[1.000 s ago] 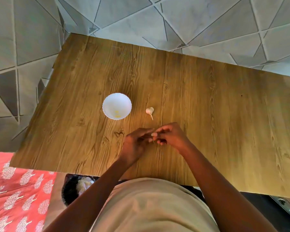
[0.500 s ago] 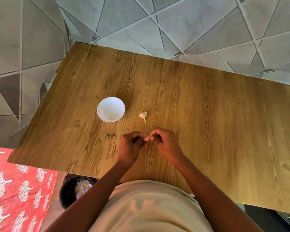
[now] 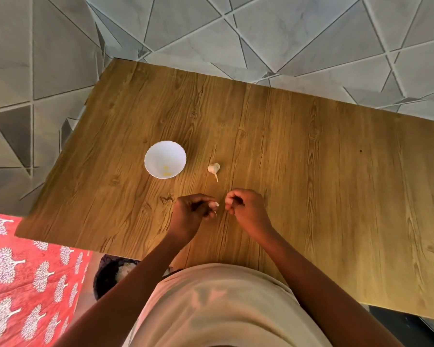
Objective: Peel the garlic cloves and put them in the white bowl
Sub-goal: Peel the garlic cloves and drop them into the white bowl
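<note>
Two hands low in mid-frame: left hand (image 3: 189,212) pinching a garlic clove (image 3: 214,204), right hand (image 3: 243,207) curled, whether gripping a scrap of peel impossible to tell. Best to hold the clove firm and strip skin from the tip. Now parted, against touching half a second ago. White bowl (image 3: 165,159) upper left of them; unpeeled garlic piece (image 3: 214,168) beside it on the surface (image 3: 311,171).
</note>
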Action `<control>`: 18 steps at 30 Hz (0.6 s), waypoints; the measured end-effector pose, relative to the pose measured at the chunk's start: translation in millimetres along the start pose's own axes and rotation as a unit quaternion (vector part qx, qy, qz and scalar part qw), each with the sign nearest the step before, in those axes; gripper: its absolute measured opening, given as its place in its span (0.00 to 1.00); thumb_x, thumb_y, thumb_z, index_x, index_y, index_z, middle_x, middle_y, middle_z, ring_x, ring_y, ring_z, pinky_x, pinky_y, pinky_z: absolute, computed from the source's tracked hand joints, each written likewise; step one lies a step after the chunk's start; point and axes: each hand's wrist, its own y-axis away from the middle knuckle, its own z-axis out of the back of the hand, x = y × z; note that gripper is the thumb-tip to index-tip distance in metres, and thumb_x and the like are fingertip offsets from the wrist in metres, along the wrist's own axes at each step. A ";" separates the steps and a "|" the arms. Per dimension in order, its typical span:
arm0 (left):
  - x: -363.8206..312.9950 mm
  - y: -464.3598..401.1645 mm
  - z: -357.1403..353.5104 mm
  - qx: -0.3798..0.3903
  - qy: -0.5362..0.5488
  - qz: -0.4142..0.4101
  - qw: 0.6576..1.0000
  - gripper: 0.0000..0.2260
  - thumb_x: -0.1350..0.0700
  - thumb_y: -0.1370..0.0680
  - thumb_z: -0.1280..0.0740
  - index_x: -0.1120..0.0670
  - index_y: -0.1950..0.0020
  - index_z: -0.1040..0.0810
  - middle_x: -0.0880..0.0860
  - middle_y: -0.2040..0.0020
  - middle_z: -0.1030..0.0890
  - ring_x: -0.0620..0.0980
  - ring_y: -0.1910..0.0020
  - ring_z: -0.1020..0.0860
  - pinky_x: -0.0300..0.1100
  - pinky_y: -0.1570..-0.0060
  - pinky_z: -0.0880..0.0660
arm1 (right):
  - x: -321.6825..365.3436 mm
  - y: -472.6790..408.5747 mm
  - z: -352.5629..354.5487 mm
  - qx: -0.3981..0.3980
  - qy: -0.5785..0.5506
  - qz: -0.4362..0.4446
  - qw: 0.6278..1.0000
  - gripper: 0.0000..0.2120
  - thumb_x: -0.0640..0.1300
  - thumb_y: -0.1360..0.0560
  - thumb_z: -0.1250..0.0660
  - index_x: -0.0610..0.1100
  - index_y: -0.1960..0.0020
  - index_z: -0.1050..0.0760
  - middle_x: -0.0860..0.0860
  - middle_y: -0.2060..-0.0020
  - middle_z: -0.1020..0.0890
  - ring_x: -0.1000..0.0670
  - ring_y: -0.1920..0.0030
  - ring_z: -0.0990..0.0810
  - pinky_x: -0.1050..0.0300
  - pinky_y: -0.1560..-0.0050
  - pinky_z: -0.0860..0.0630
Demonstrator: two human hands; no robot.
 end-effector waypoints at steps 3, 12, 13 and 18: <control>5.8 -0.5 0.8 -0.028 -0.007 0.000 1.000 0.05 0.65 0.23 0.26 0.57 0.52 0.12 0.52 0.61 0.14 0.47 0.65 0.18 0.41 0.60 0.21 | -5.7 -0.9 -1.5 0.030 0.075 0.023 0.997 0.09 0.31 0.23 0.34 0.39 0.53 0.15 0.47 0.58 0.14 0.57 0.59 0.19 0.59 0.50 0.22; -0.7 -0.1 -0.2 -0.044 -0.036 0.020 0.998 0.05 0.66 0.23 0.27 0.58 0.54 0.13 0.51 0.62 0.13 0.50 0.64 0.14 0.40 0.62 0.18 | -0.1 -1.1 -12.2 0.018 0.089 0.079 0.993 0.10 0.36 0.24 0.27 0.42 0.43 0.15 0.48 0.52 0.13 0.57 0.54 0.17 0.69 0.50 0.24; -1.2 0.2 -0.9 -0.041 -0.050 0.008 0.998 0.06 0.66 0.22 0.27 0.57 0.54 0.13 0.50 0.63 0.13 0.50 0.64 0.14 0.40 0.62 0.17 | -0.1 -1.2 -12.3 0.012 0.081 0.086 0.993 0.09 0.36 0.24 0.27 0.41 0.45 0.15 0.48 0.54 0.13 0.57 0.56 0.17 0.69 0.53 0.24; -3.7 3.9 -4.5 -0.057 -0.141 -0.052 0.987 0.09 0.68 0.23 0.28 0.56 0.56 0.13 0.47 0.66 0.15 0.44 0.68 0.17 0.36 0.64 0.20 | -0.3 -1.4 -11.9 -0.003 0.089 0.121 0.989 0.06 0.33 0.27 0.26 0.41 0.52 0.14 0.47 0.60 0.13 0.53 0.61 0.16 0.54 0.58 0.18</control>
